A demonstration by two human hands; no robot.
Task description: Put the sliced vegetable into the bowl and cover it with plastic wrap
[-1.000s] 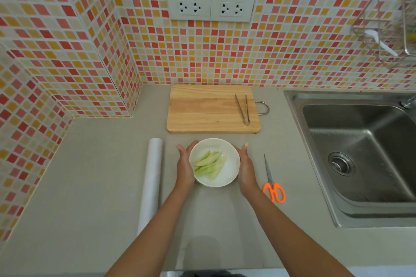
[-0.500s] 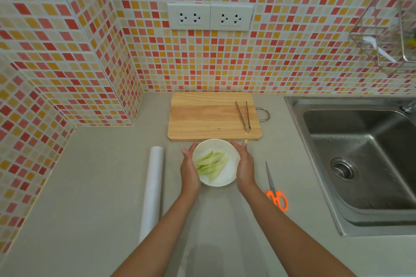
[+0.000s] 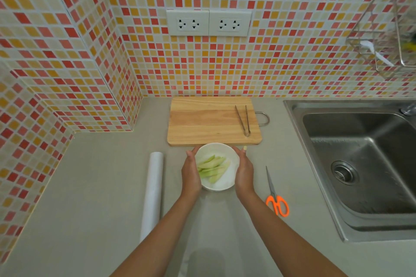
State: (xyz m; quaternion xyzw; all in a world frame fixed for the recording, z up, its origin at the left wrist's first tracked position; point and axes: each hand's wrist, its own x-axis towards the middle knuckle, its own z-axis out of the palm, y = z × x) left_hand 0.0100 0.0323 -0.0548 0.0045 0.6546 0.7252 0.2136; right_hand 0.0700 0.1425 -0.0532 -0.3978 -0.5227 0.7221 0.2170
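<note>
Cupping bowl (image 3: 221,183) sides, both hands hide their fingertips.

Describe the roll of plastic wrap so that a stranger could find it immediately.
Start at the wooden cutting board by the tiled wall, then come down to the white bowl. The plastic wrap roll lies on the counter beside the left hand: a long white cylinder, the only such shape there.

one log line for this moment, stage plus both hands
stage: slices in bowl | left hand: cupping bowl side | right hand: cupping bowl side | wrap roll: on counter | wrap over bowl: cannot tell
</note>
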